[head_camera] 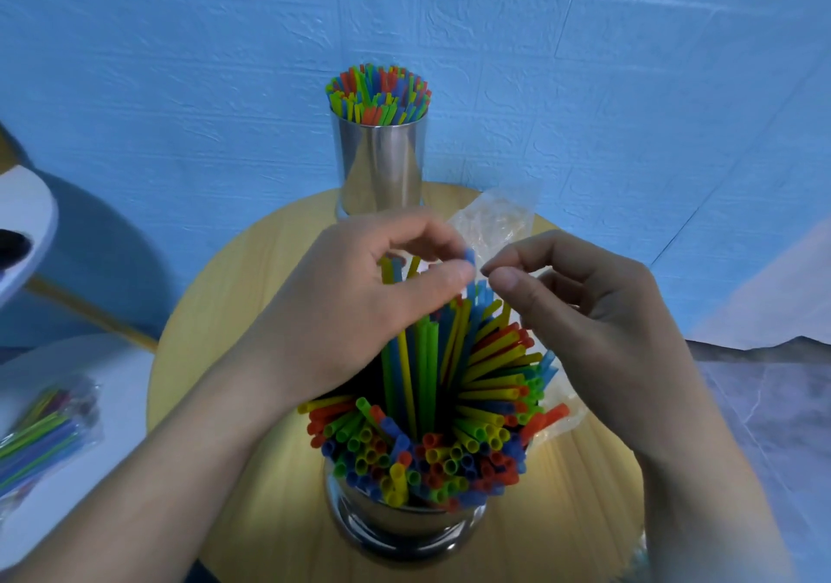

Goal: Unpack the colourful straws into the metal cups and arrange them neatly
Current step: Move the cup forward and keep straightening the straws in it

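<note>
**Left hand [359, 308] pinches a blue straw [470, 256] above the near metal cup [404, 524]**

At the far left, a sealed packet of straws [45, 429] in clear wrap lies on a white surface [121, 384], well apart from the cups. Next to it stands the round wooden table [234, 294], set against a blue textured wall [180, 87].

The left hand reaches in from the lower left over the table. Its thumb and forefinger are curled and pinch the top end of the blue straw, which stands taller than its neighbours. Under the hand, the near metal cup stands at the table's front edge. It is packed with loose straws [449, 452] in yellow, green, blue and orange. Those in the middle stand more or less upright, while the outer ones fan out and lean over the rim, most of all toward the right.

Behind the hands, at the back edge of the table, the far metal cup [382, 164] stands upright. Its own straws [377, 94] fill it evenly.

A crumpled clear plastic bag [494, 218] lies on the table behind the near cup, and more clear wrap shows under the straws leaning right.

The right hand [598, 326] comes in from the lower right with its fingers curled. Its thumb and forefinger tips are drawn close together just beside the blue straw's tip. Whether they hold anything cannot be told. A grey marbled surface [764, 402] lies at the far right.
</note>
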Tool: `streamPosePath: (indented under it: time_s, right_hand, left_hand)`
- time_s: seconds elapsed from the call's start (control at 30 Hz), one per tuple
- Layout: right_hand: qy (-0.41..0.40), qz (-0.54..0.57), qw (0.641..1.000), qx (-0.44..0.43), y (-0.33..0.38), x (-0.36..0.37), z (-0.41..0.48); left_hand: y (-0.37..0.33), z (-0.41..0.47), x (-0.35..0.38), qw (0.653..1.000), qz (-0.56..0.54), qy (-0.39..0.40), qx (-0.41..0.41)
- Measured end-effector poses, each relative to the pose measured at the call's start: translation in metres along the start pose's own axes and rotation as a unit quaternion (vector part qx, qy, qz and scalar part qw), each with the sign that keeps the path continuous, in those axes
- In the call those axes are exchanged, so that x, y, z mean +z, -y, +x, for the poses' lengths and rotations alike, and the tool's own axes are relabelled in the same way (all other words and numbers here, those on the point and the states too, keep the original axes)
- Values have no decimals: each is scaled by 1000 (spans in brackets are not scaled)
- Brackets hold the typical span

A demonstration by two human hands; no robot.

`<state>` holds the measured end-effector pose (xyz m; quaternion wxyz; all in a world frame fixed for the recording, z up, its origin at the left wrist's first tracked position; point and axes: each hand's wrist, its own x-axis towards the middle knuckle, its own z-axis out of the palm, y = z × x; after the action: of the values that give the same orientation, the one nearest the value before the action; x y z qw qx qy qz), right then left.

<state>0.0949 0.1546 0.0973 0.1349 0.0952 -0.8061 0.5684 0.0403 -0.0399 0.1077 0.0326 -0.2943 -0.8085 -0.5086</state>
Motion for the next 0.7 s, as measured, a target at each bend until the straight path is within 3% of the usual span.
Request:
streamPosePath:
  time_s: [0.2,0.47,0.6,0.7]
  right_hand:
    - [22,5,1000,9,2,1,0]
    - [0,30,1000,0,3,2,0]
    - [-14,31,999,-10,3,3,1]
    - [-16,59,997,-47,7,6,-1]
  left_hand:
    - [2,2,-7,978,-164,-126,16]
    - [7,-2,-23,903,-317,-287,-30]
    - [9,-5,-27,861,-399,-304,-78]
    - [10,-8,-24,860,-413,-282,-104]
